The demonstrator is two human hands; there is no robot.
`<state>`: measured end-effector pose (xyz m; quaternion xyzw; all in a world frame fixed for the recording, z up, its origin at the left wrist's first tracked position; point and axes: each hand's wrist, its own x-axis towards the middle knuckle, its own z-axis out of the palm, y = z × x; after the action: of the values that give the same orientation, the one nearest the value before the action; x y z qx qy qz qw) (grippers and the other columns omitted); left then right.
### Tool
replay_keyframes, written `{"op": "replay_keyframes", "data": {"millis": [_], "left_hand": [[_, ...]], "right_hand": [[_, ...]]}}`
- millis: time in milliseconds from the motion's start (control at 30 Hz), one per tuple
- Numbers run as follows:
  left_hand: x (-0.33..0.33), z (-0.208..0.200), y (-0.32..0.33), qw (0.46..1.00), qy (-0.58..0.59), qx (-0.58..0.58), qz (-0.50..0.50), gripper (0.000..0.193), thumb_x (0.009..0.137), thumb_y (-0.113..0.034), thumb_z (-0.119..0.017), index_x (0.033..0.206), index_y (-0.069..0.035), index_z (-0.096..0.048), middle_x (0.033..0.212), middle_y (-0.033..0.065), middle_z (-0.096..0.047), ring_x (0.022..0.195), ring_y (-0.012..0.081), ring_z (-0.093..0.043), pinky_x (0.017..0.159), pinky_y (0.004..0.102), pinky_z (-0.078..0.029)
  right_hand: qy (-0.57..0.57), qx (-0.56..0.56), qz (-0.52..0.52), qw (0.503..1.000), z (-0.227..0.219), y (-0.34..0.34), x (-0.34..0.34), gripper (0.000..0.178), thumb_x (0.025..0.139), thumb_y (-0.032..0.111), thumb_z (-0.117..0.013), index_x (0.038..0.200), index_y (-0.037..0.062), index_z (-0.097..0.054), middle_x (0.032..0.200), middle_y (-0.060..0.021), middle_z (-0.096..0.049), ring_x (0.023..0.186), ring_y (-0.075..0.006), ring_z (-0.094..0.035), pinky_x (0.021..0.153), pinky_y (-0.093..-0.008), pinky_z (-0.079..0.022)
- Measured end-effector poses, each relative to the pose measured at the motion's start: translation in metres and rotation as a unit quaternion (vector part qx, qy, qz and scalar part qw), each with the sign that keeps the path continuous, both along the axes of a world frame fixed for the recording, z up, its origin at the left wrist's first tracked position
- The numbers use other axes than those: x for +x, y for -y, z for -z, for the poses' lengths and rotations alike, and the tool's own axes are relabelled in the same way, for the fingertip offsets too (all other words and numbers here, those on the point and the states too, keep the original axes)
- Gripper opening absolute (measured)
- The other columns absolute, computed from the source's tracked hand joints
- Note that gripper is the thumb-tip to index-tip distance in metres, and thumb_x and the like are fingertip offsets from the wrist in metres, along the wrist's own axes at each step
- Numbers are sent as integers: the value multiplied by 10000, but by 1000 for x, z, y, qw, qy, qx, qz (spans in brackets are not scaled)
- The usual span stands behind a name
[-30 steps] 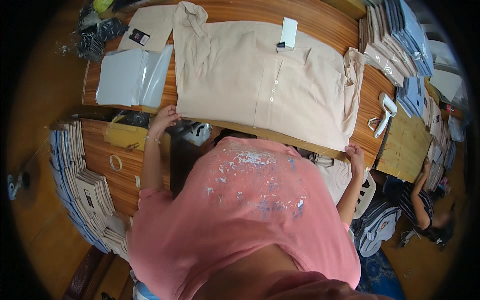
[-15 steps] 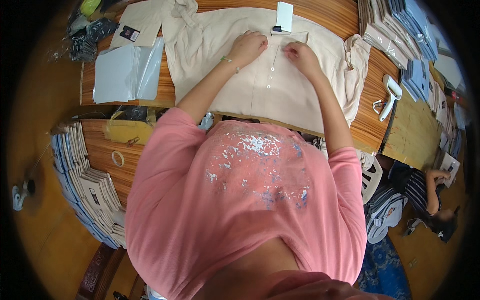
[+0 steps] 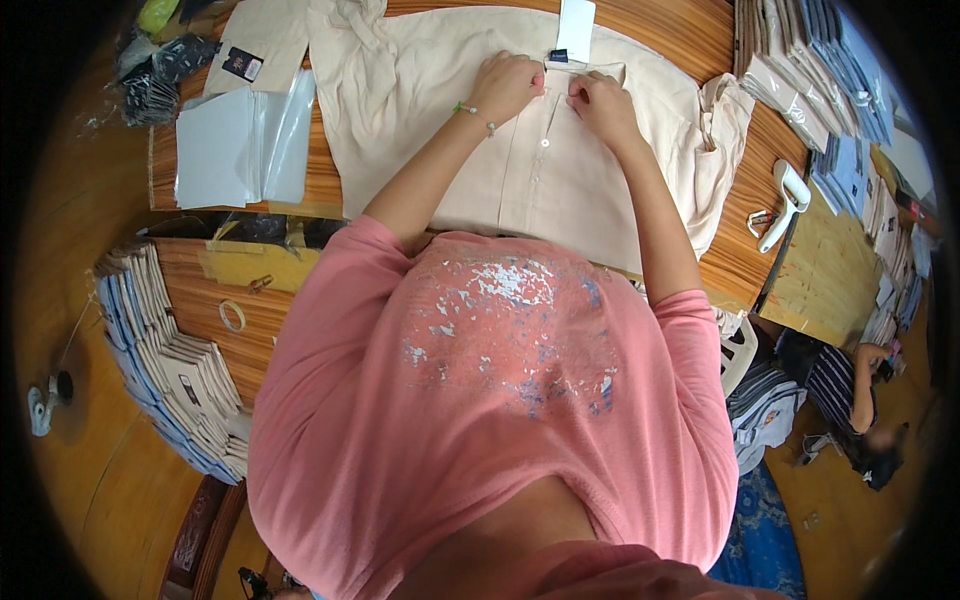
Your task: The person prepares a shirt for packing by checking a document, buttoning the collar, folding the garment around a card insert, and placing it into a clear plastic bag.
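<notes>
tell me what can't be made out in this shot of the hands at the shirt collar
- Head view: the fingertips of the left hand and right hand curl under at the collar of the cream shirt, so their grip is unclear.
- The shirt's lower hem is hidden by the person's pink top.
- The white hang tag is cut off by the top edge.
- The stacked packets are too small to identify.

Bare shirt cloth [image 3: 420, 120] lies open leftward; folded stacks [image 3: 810, 70] crowd the right.
</notes>
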<state>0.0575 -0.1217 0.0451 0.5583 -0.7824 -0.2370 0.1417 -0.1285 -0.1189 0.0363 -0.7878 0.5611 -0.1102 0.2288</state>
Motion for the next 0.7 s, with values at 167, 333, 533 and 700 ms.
{"op": "replay_keyframes", "data": {"millis": [167, 333, 533, 700], "left_hand": [[0, 7, 2, 1000, -12, -11, -6, 122, 725, -205, -674, 729, -92, -627, 765, 35, -638, 799, 241, -570, 708, 356, -454], [1, 7, 6, 1000, -23, 3, -2, 130, 718, -202, -673, 729, -81, -628, 727, 53, -628, 753, 228, -589, 682, 354, -460], [0, 7, 7, 998, -46, 29, -14, 123, 715, -196, -660, 722, -77, -630, 742, 59, -627, 764, 218, -591, 680, 344, -466], [-1, 11, 6, 999, -30, 29, -19, 119, 715, -199, -653, 750, -87, -637, 798, 52, -624, 821, 212, -581, 714, 338, -469]], "right_hand": [[18, 12, -13, 1000, -2, 5, -2, 89, 737, 154, -648, 777, 78, -624, 848, -64, -618, 861, -259, -579, 703, -398, -460], [33, 54, -8, 998, -10, 10, 5, 92, 732, 158, -644, 763, 77, -615, 792, -62, -629, 793, -243, -599, 668, -380, -462], [8, 53, -14, 998, -7, 13, 7, 83, 750, 179, -612, 756, 97, -620, 798, -71, -630, 798, -254, -605, 679, -387, -465], [11, 53, -6, 999, 0, 16, 8, 96, 751, 190, -616, 759, 95, -628, 825, -80, -630, 810, -262, -606, 691, -395, -467]]}}
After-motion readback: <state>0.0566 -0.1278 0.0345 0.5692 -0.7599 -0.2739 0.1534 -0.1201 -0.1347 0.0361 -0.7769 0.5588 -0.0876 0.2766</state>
